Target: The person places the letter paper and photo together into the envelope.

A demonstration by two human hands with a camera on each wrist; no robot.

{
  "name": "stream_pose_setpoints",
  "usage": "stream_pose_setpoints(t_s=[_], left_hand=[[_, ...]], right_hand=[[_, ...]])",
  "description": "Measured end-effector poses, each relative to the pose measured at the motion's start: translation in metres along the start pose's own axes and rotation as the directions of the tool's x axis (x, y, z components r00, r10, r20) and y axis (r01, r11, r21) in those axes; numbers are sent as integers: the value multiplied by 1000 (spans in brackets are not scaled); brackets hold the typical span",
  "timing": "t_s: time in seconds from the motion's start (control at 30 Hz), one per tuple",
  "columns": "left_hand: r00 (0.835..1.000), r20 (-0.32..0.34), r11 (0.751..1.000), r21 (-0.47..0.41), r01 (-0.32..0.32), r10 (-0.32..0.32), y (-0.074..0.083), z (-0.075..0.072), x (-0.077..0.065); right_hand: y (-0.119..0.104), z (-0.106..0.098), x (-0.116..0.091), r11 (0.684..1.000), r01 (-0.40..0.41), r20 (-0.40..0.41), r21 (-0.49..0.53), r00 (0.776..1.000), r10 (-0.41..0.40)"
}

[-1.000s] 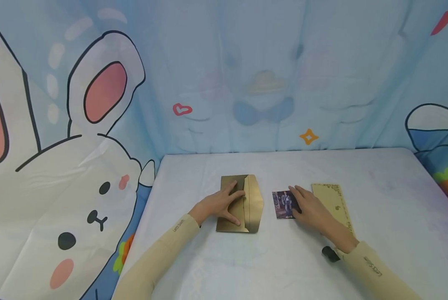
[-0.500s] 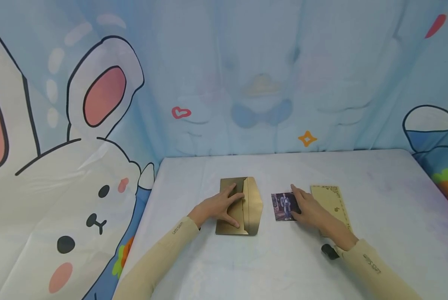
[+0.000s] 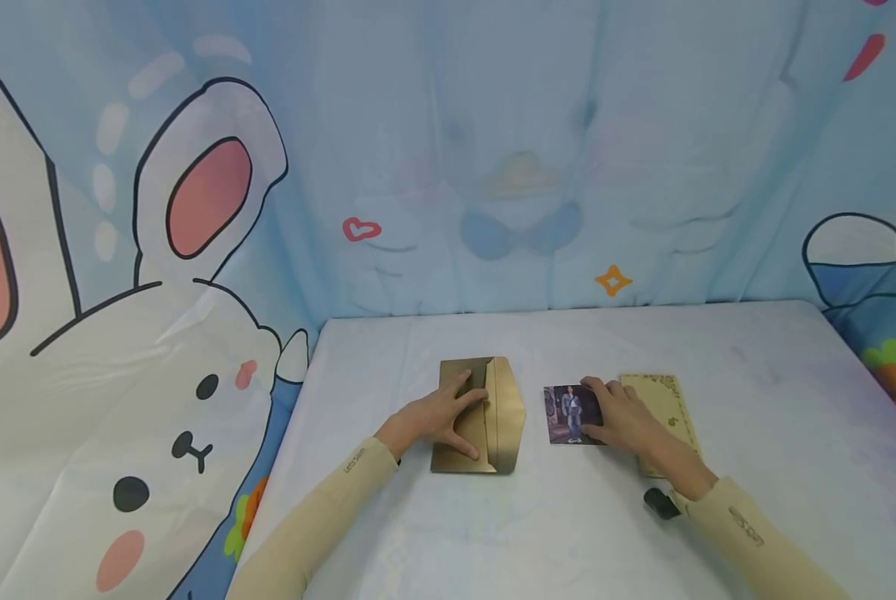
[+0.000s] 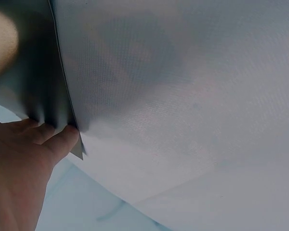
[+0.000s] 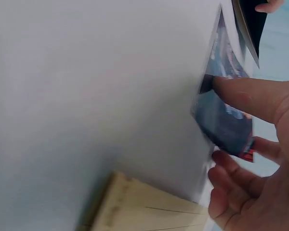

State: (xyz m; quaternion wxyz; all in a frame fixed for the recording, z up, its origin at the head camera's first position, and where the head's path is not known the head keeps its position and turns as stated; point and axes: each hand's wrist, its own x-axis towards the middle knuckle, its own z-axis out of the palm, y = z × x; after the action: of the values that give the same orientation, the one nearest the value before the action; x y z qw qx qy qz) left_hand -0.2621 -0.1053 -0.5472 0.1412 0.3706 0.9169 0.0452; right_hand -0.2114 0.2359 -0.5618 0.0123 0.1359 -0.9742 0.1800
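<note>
A gold envelope (image 3: 509, 417) lies on the white-covered table with its pointed flap folded out to the right. My left hand (image 3: 436, 417) rests on it, fingers and thumb spread apart; in the left wrist view the fingertips press the dark, shiny envelope (image 4: 43, 72) near its edge. To the right, a small photo print (image 3: 568, 412) shows a standing figure. My right hand (image 3: 628, 421) grips it at its right side. Seen from the right wrist, the thumb is at one edge of the photo (image 5: 226, 125) and a finger reaches the opposite edge.
A cream card (image 3: 661, 400) with an ornate border lies under and beyond the right forearm. A small black object (image 3: 659, 503) is by the right cuff. Behind the table (image 3: 387, 342) hangs a blue cartoon curtain (image 3: 417, 125).
My right hand's fingers have bent more and closed in on the photo's edges. The left hand and the envelope have kept their places, and the head view has tilted slightly.
</note>
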Motion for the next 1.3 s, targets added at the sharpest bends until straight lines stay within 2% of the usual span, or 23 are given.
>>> stream_pose_setpoints(t_s=[0.33, 0.57, 0.73, 0.87, 1.0, 1.13, 1.3], left_hand=[[1000, -3, 1000, -8, -9, 9, -1, 1, 1], [1000, -10, 1000, -8, -10, 10, -1, 1, 0], [1000, -13, 1000, -11, -6, 6, 0, 1, -1], [1000, -6, 1000, -18, -3, 3, 0, 1, -1], [1000, 0, 1000, -19, 3, -3, 0, 2, -1], [1000, 0, 1000, -11, 3, -3, 1, 2, -1], [1000, -3, 1000, -5, -1, 1, 1, 1, 0]], right_hand=[[2, 6, -3, 982, 2, 16, 190, 1000, -5], [8, -1, -3, 945, -42, 61, 324, 998, 23], [12, -7, -4, 889, -110, 131, 445, 990, 57], [12, -8, -3, 823, -183, 212, 538, 974, 78], [11, -8, -1, 757, -214, 260, 617, 964, 60], [7, -6, 3, 705, -205, 275, 679, 961, 15], [0, -2, 7, 680, -192, 272, 708, 962, -12]])
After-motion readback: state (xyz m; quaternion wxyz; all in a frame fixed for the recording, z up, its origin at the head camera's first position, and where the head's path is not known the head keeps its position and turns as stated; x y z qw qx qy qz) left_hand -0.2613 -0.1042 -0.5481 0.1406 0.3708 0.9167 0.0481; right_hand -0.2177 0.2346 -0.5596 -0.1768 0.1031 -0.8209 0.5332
